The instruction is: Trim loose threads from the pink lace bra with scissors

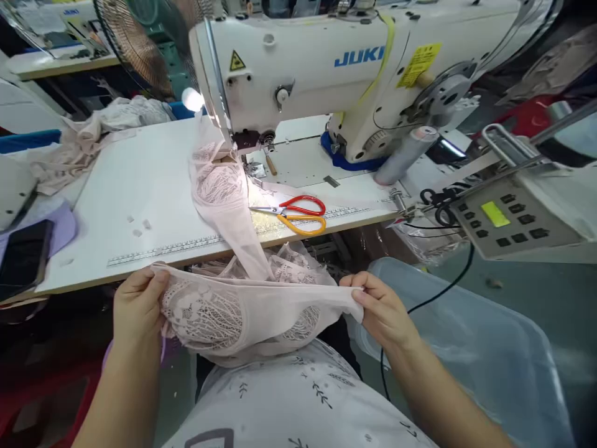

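My left hand (pixel 136 305) and my right hand (pixel 380 308) hold a pale pink lace garment piece (pixel 242 314) stretched between them, just in front of the table edge above my lap. Each hand pinches one end of its top edge. A strip of the same pink fabric (pixel 224 199) runs from the piece up across the table to the needle area of the white JUKI sewing machine (pixel 303 62). Red and yellow scissors (pixel 298 214) lie on the white table (pixel 140 186) right of that strip.
A control panel (pixel 508 218) with a green display sits at the right. A translucent plastic bin (pixel 480 348) stands low at the right. Pink fabric (pixel 93 134) is piled at the table's back left. A dark phone (pixel 23 258) lies at far left, a fan (pixel 135 43) behind.
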`<state>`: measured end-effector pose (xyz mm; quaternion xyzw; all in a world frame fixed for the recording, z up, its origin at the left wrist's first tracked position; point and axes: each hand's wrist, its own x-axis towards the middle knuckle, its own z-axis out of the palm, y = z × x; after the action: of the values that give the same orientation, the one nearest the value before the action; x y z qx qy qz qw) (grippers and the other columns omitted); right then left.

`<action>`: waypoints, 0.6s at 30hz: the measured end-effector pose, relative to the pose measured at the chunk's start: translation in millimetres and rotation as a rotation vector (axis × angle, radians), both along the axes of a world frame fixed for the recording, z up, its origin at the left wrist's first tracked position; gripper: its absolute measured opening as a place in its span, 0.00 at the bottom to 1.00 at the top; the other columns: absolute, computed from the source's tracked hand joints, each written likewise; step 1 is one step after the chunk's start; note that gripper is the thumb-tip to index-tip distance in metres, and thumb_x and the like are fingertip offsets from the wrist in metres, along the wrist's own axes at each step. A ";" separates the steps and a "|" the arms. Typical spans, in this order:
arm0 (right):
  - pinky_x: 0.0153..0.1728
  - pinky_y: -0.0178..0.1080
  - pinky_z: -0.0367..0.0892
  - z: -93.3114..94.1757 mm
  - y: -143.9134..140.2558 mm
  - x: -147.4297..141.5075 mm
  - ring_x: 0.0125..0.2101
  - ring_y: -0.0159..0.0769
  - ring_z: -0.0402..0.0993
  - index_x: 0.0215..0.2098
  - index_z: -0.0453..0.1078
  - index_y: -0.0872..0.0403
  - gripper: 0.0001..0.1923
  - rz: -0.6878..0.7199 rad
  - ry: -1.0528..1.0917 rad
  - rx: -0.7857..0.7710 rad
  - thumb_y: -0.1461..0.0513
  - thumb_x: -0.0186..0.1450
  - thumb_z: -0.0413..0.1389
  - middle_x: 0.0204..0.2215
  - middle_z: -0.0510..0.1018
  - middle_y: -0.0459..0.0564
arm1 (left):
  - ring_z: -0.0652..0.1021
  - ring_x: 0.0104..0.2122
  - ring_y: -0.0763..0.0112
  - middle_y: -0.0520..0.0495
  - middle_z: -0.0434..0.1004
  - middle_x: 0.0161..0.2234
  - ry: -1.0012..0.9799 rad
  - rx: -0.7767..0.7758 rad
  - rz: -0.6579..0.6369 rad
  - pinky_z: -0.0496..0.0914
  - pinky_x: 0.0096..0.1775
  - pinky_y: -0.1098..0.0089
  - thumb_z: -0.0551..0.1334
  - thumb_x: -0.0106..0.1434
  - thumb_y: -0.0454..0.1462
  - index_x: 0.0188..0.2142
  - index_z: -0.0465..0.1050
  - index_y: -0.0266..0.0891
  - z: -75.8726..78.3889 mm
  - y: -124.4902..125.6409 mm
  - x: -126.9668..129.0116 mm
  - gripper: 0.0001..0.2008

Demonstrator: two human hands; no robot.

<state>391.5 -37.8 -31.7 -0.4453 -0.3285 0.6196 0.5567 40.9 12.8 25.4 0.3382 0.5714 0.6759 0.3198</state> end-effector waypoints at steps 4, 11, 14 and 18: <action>0.24 0.32 0.60 -2.4 2.4 6.5 0.25 0.30 0.65 0.23 0.66 0.54 0.14 -0.016 -0.029 0.009 0.56 0.52 0.64 0.25 0.71 0.46 | 0.72 0.20 0.76 0.53 0.76 0.20 -0.036 -0.009 -0.061 0.67 0.20 0.77 0.76 0.33 0.37 0.20 0.76 0.38 0.2 9.3 6.0 0.13; 0.21 0.32 0.59 -0.5 13.7 17.5 0.23 0.30 0.65 0.23 0.62 0.55 0.16 0.124 -0.104 -0.138 0.54 0.53 0.63 0.24 0.70 0.46 | 0.72 0.17 0.72 0.48 0.76 0.21 -0.055 -0.075 -0.260 0.65 0.16 0.74 0.75 0.36 0.39 0.17 0.74 0.36 3.5 22.8 13.9 0.13; 0.24 0.34 0.62 1.7 25.8 22.7 0.24 0.31 0.66 0.26 0.64 0.54 0.15 0.204 -0.425 -0.152 0.53 0.57 0.59 0.26 0.72 0.48 | 0.72 0.17 0.72 0.48 0.76 0.21 -0.073 -0.090 -0.283 0.65 0.16 0.75 0.75 0.37 0.40 0.17 0.74 0.36 2.6 28.3 16.0 0.13; 0.37 0.41 0.66 30.5 45.0 13.1 0.37 0.38 0.70 0.36 0.68 0.52 0.07 0.130 -1.049 0.229 0.59 0.60 0.57 0.36 0.75 0.52 | 0.72 0.17 0.72 0.48 0.75 0.21 -0.091 -0.099 -0.316 0.65 0.15 0.74 0.75 0.39 0.37 0.17 0.75 0.36 1.0 34.9 14.6 0.11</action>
<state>404.6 7.2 -1.1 -0.6102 -0.6545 0.3076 0.3236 55.5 47.8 26.5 0.3766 0.5289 0.6028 0.4638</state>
